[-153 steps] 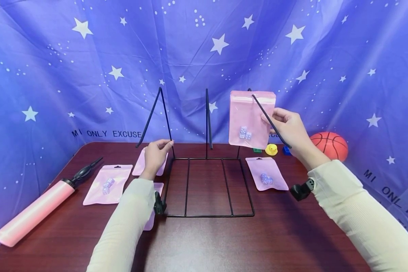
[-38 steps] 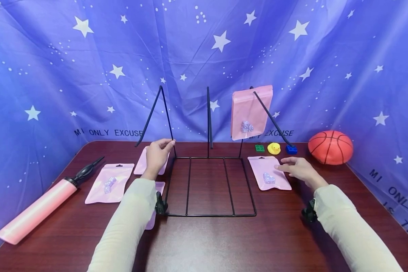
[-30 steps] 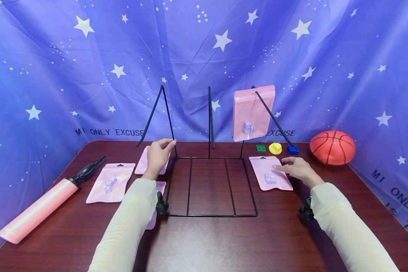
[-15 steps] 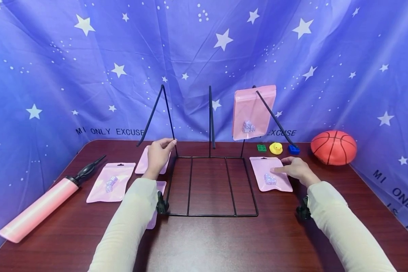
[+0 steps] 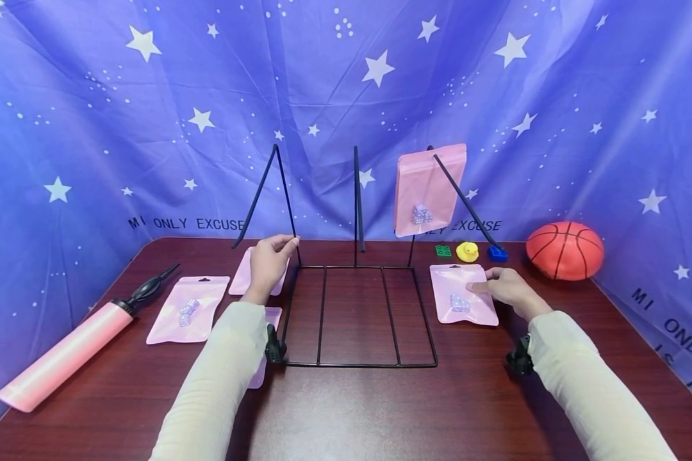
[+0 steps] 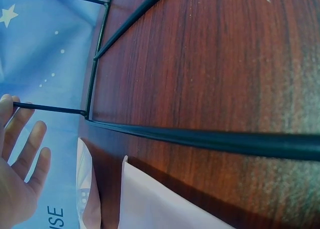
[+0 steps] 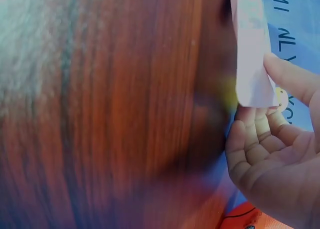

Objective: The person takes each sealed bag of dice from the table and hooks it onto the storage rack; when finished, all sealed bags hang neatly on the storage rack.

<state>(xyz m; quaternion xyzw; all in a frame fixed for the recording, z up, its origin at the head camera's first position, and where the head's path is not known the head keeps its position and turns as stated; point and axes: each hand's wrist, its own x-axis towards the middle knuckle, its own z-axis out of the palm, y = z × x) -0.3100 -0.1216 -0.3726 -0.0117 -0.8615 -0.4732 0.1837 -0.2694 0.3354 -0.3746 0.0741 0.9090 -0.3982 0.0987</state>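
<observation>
1. Your right hand [image 5: 509, 289] pinches the edge of the flat pink zip pouch of dice [image 5: 463, 295], lying on the dark wooden table [image 5: 352, 410] just right of the black wire rack [image 5: 357, 320].
2. Your left hand [image 5: 268, 262] grips the rack's left upright.
3. Another pink pouch [image 5: 428, 190] hangs on the rack's right rod.

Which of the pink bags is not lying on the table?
The pink bag hanging on the right prong of the black wire rack, dice inside. All other pink bags lie flat on the table.
</observation>
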